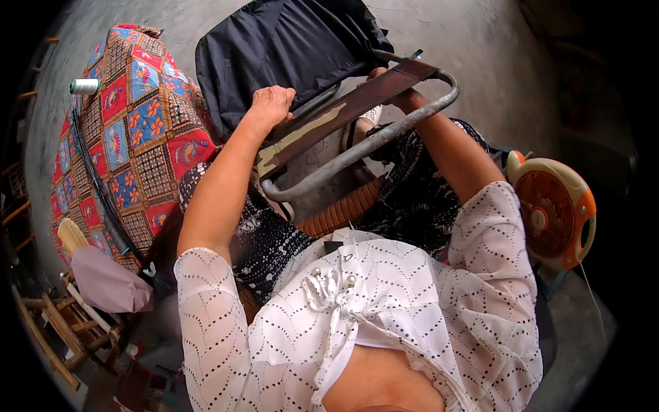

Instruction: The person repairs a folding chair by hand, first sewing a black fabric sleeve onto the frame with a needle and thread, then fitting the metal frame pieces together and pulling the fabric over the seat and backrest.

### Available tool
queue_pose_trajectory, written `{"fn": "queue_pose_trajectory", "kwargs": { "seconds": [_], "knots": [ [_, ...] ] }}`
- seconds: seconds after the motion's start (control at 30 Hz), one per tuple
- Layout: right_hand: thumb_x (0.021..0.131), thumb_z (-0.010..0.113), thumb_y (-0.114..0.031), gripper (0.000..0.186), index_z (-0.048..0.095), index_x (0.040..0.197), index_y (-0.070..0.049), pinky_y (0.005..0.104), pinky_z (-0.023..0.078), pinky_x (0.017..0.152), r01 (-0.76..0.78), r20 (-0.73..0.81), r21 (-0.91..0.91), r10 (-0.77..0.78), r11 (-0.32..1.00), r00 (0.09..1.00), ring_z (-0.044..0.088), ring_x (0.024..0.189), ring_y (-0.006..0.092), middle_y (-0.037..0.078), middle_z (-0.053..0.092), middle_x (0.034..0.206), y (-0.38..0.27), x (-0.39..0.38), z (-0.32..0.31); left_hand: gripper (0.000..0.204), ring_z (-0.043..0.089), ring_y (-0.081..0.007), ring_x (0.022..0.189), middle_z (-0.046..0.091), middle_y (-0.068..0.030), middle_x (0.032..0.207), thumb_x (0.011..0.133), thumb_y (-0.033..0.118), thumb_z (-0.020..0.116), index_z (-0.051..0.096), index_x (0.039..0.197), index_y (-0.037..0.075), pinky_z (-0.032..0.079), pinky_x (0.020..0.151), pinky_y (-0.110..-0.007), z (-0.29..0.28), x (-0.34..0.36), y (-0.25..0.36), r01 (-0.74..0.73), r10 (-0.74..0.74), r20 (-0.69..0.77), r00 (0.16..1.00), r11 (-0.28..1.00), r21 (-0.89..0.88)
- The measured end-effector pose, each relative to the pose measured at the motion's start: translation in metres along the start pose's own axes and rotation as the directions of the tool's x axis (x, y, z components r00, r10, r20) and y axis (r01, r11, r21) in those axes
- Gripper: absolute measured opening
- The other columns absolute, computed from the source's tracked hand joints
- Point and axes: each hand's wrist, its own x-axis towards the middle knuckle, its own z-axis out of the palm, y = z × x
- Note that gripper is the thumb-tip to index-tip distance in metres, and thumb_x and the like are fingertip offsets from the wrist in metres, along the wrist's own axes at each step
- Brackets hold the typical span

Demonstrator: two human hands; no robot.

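Observation:
A metal tube frame with rounded corners, crossed by a brown and cream band, sits tilted between my knees. Black fabric spreads over its far part. My left hand has its fingers curled at the frame's left part, beside the black fabric. My right hand reaches under the band at the frame's right part; its fingers are mostly hidden there, so I cannot make out what they hold.
Patterned cloth at left bears a white thread spool and black strips. Wooden pieces lie lower left, near mauve cloth. A cream-orange fan stands at my right. Grey floor surrounds the frame.

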Motion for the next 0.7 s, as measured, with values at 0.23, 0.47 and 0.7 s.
{"fn": "queue_pose_trajectory", "kwargs": {
  "seconds": [0.23, 0.47, 0.7],
  "knots": [
    [0.079, 0.063, -0.031, 0.032, 0.064, 0.101, -0.008, 0.039, 0.044, 0.085, 0.093, 0.112, -0.668, -0.024, 0.738, 0.993, 0.058, 0.095, 0.0293, 0.013, 0.062, 0.103, -0.078, -0.096, 0.04, 0.026, 0.061, -0.0253, 0.077, 0.06, -0.0085, 0.074, 0.084, 0.028, 0.06, 0.059, 0.095, 0.004, 0.047, 0.07, -0.035, -0.053, -0.027, 0.02, 0.013, 0.003, 0.025, 1.0, 0.805, -0.593],
    [0.069, 0.065, -0.01, 0.02, 0.061, 0.086, -0.001, 0.0395, 0.049, 0.069, 0.055, -0.172, -0.904, -0.479, 0.424, 0.861, 0.061, 0.081, 0.0318, 0.018, 0.062, 0.084, -0.077, -0.1, 0.06, 0.052, 0.048, -0.0294, 0.113, 0.047, -0.0168, 0.117, 0.08, 0.042, 0.064, 0.054, 0.112, 0.002, 0.038, 0.096, -0.034, -0.107, -0.107, 0.091, -0.366, 0.281, -0.274, 0.92, 0.863, -0.347],
    [0.076, 0.064, -0.025, 0.024, 0.066, 0.095, -0.011, 0.0401, 0.051, 0.075, 0.059, -0.194, -0.871, -0.453, 0.487, 0.87, 0.063, 0.086, 0.0315, 0.014, 0.065, 0.094, -0.079, -0.086, 0.064, 0.035, 0.053, -0.0401, 0.095, 0.05, -0.0196, 0.103, 0.075, 0.006, 0.066, 0.048, 0.105, 0.0, 0.044, 0.08, -0.042, -0.094, -0.108, 0.144, -0.372, 0.21, -0.452, 0.867, 0.876, -0.308]
  ]
}}
